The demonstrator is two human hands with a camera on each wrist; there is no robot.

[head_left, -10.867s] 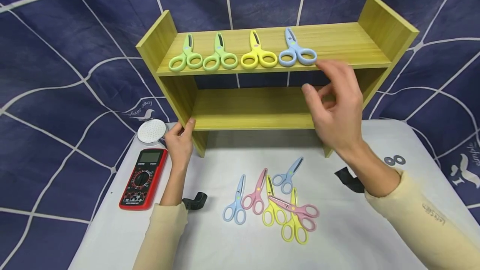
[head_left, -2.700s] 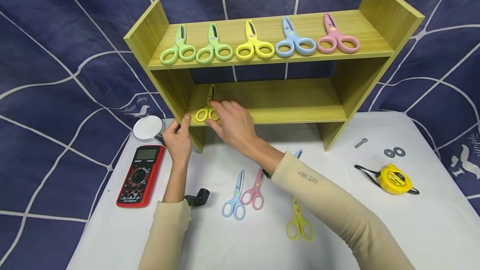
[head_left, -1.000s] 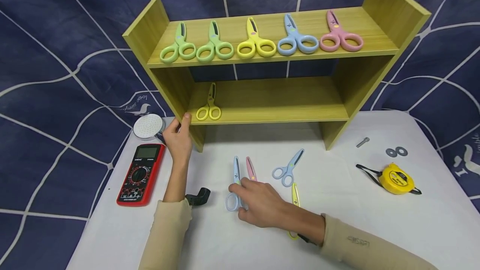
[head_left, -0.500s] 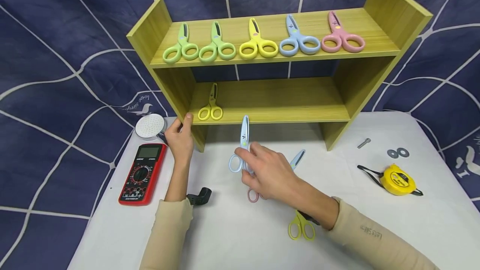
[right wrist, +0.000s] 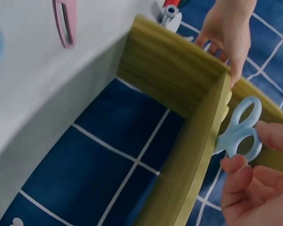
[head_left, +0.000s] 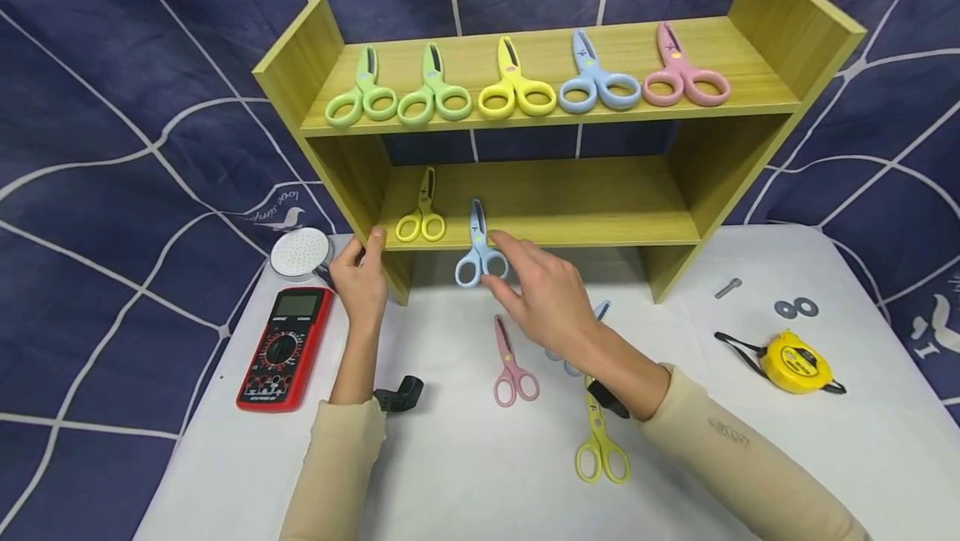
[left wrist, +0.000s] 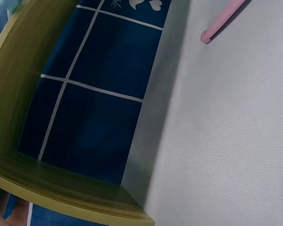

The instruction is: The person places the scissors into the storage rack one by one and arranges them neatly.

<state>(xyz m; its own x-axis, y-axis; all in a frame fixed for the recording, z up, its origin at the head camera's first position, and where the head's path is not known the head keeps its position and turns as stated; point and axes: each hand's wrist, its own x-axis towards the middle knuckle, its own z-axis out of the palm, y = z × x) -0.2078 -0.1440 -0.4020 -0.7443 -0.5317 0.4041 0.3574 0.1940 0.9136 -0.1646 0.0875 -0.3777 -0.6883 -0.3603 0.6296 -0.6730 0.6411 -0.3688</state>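
Five scissors [head_left: 510, 74] lie along the top of the rack [head_left: 780, 32]: two green, then yellow, blue and pink. Right now the person's right hand [head_left: 549, 291] pinches a blue pair [head_left: 477, 232] by one loop, blades pointing in over the lower board [head_left: 592, 199], loops sticking out past its front edge; from where I stand, I can't tell whether the blades touch the wood. Just left of it rests a yellow pair [head_left: 427, 203]. The left hand [head_left: 362, 281] grips the rack's left side, thumb at the front. On the table [head_left: 465, 474] lie a pink pair [head_left: 508, 359], another yellow pair [head_left: 596, 437] and a second blue one [head_left: 602, 310], partly hidden by the right arm.
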